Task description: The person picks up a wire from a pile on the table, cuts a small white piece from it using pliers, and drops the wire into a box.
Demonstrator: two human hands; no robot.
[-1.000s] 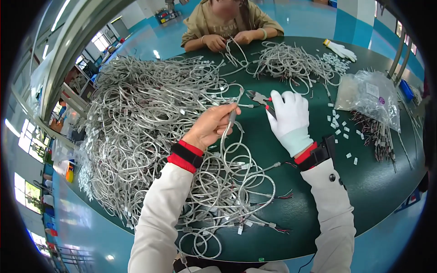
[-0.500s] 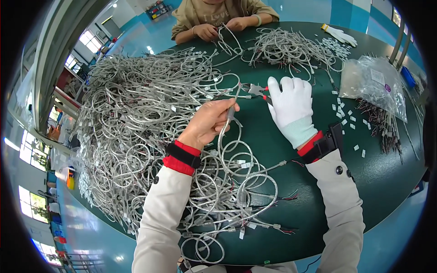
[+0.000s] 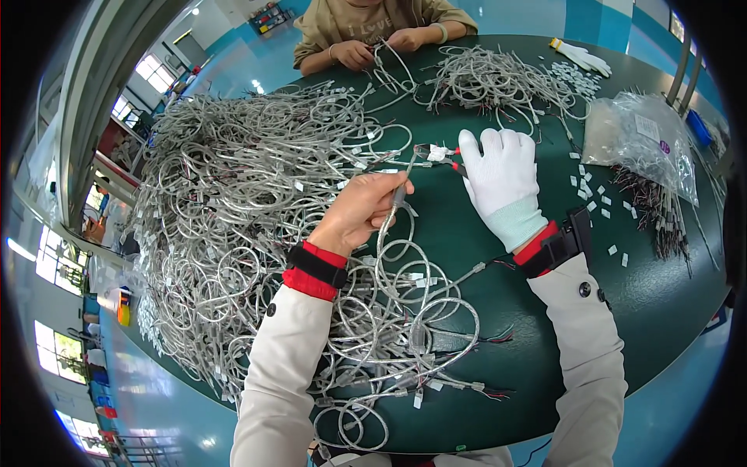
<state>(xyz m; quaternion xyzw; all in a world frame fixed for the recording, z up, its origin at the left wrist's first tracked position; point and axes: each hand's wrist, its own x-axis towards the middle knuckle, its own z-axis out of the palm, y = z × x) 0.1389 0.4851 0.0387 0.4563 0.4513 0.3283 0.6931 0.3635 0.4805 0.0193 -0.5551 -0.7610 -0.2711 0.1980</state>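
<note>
My bare left hand (image 3: 359, 210) is closed round a clear-sheathed grey cable (image 3: 382, 253), pinching it just below its upper end. In my white-gloved right hand (image 3: 502, 175) is a pair of red-handled cutting pliers (image 3: 457, 165), their jaws pointing left at the thin wires of that cable. A bright white patch shows on the pliers' head; whether it is a tag or a glint I cannot tell. Beneath and left of my hands lies a large tangled heap of similar cables (image 3: 226, 179), many with small white tags. Loops of the held cable hang toward the near side.
Across the green table (image 3: 622, 311) a co-worker's hands (image 3: 354, 54) hold another cable beside a smaller cable pile (image 3: 498, 82). At right lie a white glove (image 3: 580, 56), a clear plastic bag (image 3: 642, 140), a bundle of dark wires (image 3: 661, 218) and scattered white tags (image 3: 583, 187).
Both hands keep their grips and shift only slightly in the picture, along with the whole scene. The pliers' head looks whiter now and stays close to the cable end.
</note>
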